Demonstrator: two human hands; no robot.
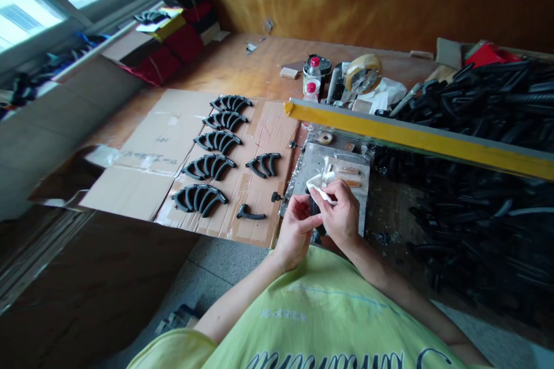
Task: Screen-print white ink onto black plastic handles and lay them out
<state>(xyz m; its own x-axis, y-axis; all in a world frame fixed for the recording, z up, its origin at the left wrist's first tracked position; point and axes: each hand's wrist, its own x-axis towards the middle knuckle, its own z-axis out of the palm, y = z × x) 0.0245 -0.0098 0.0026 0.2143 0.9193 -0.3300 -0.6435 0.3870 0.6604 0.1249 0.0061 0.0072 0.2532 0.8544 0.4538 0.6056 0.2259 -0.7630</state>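
Head view, held cloth (317, 183), lettered shirt (329, 314)

The person near me wears a loose lime-green shirt (324, 314) with a short sleeve (173, 349), small pale lettering (283, 316) and large dark script (346, 361) across the front.

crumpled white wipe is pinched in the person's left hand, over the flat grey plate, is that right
Not quite: the head view shows the crumpled white wipe pinched in the person's right hand, not the left hand. It is over the flat grey plate, as you say.
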